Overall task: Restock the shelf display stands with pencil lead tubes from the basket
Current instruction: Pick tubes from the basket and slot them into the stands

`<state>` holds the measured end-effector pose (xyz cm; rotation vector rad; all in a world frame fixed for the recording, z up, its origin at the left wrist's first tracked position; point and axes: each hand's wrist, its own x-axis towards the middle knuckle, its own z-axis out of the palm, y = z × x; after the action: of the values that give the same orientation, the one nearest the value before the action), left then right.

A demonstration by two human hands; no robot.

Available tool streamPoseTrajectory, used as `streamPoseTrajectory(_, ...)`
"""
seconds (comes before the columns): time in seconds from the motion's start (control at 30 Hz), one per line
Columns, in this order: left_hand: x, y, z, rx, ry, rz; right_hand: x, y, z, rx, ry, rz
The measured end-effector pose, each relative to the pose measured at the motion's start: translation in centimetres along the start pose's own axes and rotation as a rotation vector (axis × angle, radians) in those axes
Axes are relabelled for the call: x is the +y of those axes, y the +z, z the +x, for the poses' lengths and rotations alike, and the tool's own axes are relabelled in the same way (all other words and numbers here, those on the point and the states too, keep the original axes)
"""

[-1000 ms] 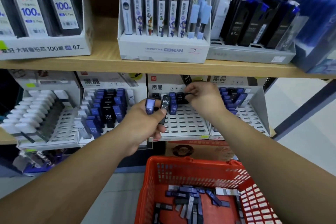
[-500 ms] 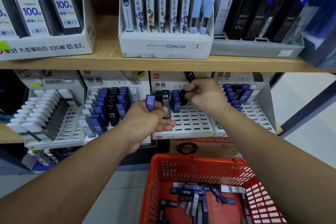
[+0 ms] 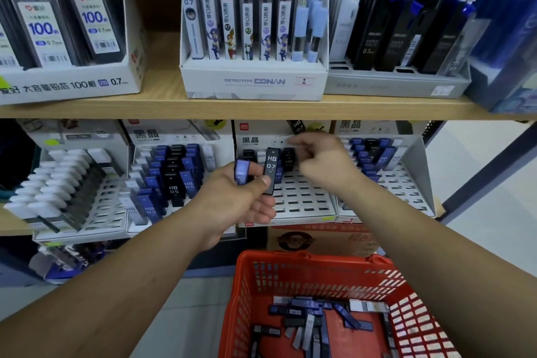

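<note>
Head cam: grips in L hand [image 3: 241, 206] a flat black plastic pencil lead tube marked HB 0.7 [image 3: 270, 170] under thumb, and a blue-violet tube [image 3: 241, 172] beside it, both upright, in front of white slotted display stand [image 3: 302, 202] on lower shelf [image 3: 14, 228]. Has R hand [image 3: 322, 161] at stand's back row, fingers [image 3: 303, 151] bent by a black tube [image 3: 288, 157] there; can't tell if pinched. Shows more tubes [image 3: 308, 325] lying loose in red plastic basket [image 3: 305, 260] below.

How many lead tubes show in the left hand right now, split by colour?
blue tube: 1
black tube, marked HB 0.7: 1
Total visible in the left hand: 2
</note>
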<state>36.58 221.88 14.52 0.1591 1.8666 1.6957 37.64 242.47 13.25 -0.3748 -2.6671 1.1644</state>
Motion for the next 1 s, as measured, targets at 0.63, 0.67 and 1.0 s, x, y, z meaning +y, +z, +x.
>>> streamPoseTrajectory(0.63,0.7,0.0,0.9,0.095,-0.117,0.006,0.1,-0.7,0.6,0.039,0.086,-0.058)
streamPoseTrajectory(0.67,0.8,0.0,0.8,0.082,-0.087,0.024,0.3,-0.5,0.6,0.049,0.069,-0.078)
streamPoseTrajectory(1.0,0.6,-1.5,1.1,0.077,-0.005,-0.111,1.6,0.6,0.9,0.041,-0.087,-0.155)
